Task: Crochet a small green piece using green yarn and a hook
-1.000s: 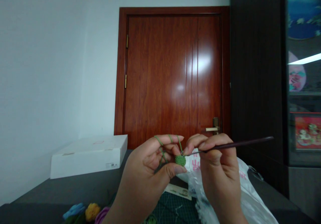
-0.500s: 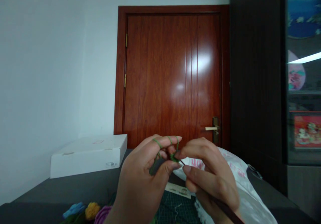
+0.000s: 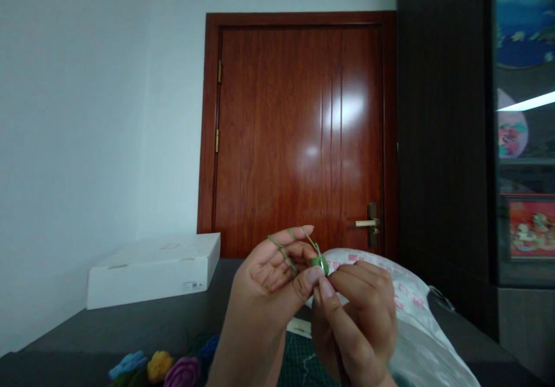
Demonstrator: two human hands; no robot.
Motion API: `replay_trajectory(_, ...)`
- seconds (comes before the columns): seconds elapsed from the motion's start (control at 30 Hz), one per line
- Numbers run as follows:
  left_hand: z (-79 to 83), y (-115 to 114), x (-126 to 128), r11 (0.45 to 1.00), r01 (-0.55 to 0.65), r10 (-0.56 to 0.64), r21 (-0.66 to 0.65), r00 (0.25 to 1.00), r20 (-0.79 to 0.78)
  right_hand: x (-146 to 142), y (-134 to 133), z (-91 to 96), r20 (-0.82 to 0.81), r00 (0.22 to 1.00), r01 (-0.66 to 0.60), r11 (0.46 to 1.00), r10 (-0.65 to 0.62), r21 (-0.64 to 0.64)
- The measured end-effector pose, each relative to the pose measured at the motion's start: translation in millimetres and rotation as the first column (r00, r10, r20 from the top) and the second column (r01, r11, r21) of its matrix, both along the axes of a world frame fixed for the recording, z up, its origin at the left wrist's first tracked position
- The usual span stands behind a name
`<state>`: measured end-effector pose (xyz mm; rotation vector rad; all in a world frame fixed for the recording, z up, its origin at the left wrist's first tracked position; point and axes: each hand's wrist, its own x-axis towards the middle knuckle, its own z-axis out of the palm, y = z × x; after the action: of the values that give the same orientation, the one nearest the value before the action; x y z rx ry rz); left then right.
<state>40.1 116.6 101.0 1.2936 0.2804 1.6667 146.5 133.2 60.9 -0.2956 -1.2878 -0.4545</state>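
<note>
Two hands pinch: left hand (image 3: 269, 280) on a green crochet piece (image 3: 318, 263) (yarn (image 3: 281, 250) looped), right hand (image 3: 358, 312) beside it.

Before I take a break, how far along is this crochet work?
Done: the blue flower, yellow flower and purple flower lying nearby look finished. In hand: a small green crocheted piece, held between the left hand and right hand. Left: green yarn still runs from the piece over the left fingers, so it looks unfinished; how much remains cannot be told.
</note>
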Motion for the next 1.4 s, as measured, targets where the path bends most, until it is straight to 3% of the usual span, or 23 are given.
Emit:
replay_trajectory(0.03, -1.1, 0, 1, 1.000, -0.010, 0.010, 0.015, 1.000, 0.002, 1, 0, 2.0, -0.005, 0.987, 0.158, 0.984, -0.159, 0.081)
replay_trajectory(0.13, -1.9, 1, 0, 0.994, -0.045, 0.048, 0.095, 0.998, -0.031, 8, -1, 9.3, 0.029, 0.965, 0.253, 0.959, -0.259, 0.130)
replay_trajectory(0.23, -0.1, 5, -6, 0.983, -0.097, 0.116, 0.156, 0.987, -0.115, 19, -3, 11.9, 0.139, 0.983, 0.120, 0.992, -0.124, 0.037)
replay_trajectory(0.4, 2.6, 9, -12, 0.963, -0.178, 0.220, 0.204, 0.954, -0.205, 25, -7, 17.1, -0.025, 0.986, -0.165, 0.976, 0.163, -0.139)
replay_trajectory(0.47, 3.1, 7, -12, 0.979, -0.123, 0.157, 0.162, 0.963, -0.219, 25, -7, 22.3, -0.174, 0.914, -0.402, 0.876, 0.366, -0.267)
replay_trajectory(0.57, 3.2, 4, -14, 0.997, -0.028, 0.041, 0.071, 0.981, -0.192, 23, -2, 28.3, -0.347, 0.665, -0.745, 0.554, 0.662, -0.372)
replay_trajectory(0.63, 3.3, 4, -15, 0.999, 0.025, -0.017, 0.044, 0.985, -0.173, 19, 2, 29.5, -0.384, 0.511, -0.840, 0.352, 0.769, -0.413)
replay_trajectory(0.67, 3.4, 5, -16, 0.998, 0.052, -0.044, 0.044, 0.985, -0.167, 17, 4, 29.4, -0.382, 0.464, -0.857, 0.295, 0.799, -0.423)
replay_trajectory(0.7, 3.7, 5, -16, 0.997, 0.070, -0.062, 0.045, 0.985, -0.161, 14, 6, 28.9, -0.373, 0.439, -0.864, 0.271, 0.817, -0.423)
replay_trajectory(0.73, 3.9, 6, -16, 0.996, 0.075, -0.068, 0.043, 0.985, -0.156, 12, 7, 28.1, -0.355, 0.442, -0.865, 0.287, 0.824, -0.412)
replay_trajectory(0.77, 4.0, 5, -15, 0.997, 0.061, -0.054, 0.042, 0.988, -0.143, 10, 7, 27.0, -0.325, 0.478, -0.854, 0.345, 0.816, -0.389)
replay_trajectory(0.8, 3.9, 4, -13, 0.999, 0.035, -0.031, 0.029, 0.990, -0.138, 9, 7, 25.6, -0.287, 0.548, -0.824, 0.446, 0.786, -0.350)
replay_trajectory(0.83, 3.5, 3, -11, 1.000, -0.005, 0.006, 0.009, 0.992, -0.129, 9, 6, 23.7, -0.230, 0.651, -0.754, 0.580, 0.723, -0.309)
replay_trajectory(0.9, 1.6, -2, -4, 0.995, -0.098, 0.098, 0.011, 0.994, -0.055, 10, 4, 18.6, -0.079, 0.876, -0.482, 0.851, 0.477, -0.209)
replay_trajectory(0.93, 0.2, -4, -1, 0.993, -0.116, 0.116, 0.012, 0.993, -0.019, 11, 3, 15.5, 0.004, 0.953, -0.298, 0.943, 0.302, -0.148)
replay_trajectory(0.97, -1.2, -5, 2, 0.994, -0.107, 0.107, 0.007, 0.994, 0.003, 13, 2, 12.4, 0.044, 0.986, -0.155, 0.984, 0.159, -0.089)
replay_trajectory(1.03, -3.1, -7, 6, 0.999, -0.024, 0.024, -0.045, 1.000, 0.010, 17, 3, 7.6, -0.074, 0.997, -0.007, 0.999, 0.010, 0.049)
replay_trajectory(1.1, -3.0, -6, 6, 0.985, 0.119, -0.119, -0.122, 0.993, 0.005, 20, 5, 6.3, 0.030, 1.000, -0.010, 0.996, 0.007, 0.087)
replay_trajectory(1.2, -0.1, -4, 3, 0.927, 0.327, -0.330, -0.187, 0.944, 0.011, 18, 11, 11.1, 0.085, 0.970, -0.241, 0.955, 0.229, 0.171)
replay_trajectory(1.3, 1.8, -2, -1, 0.899, 0.413, -0.415, -0.147, 0.910, 0.024, 10, 12, 16.2, -0.070, 0.854, -0.507, 0.855, 0.515, 0.111)
replay_trajectory(1.4, 1.3, -2, -5, 0.882, 0.456, -0.459, -0.123, 0.889, 0.005, 5, 8, 17.1, -0.183, 0.704, -0.695, 0.719, 0.686, 0.024)
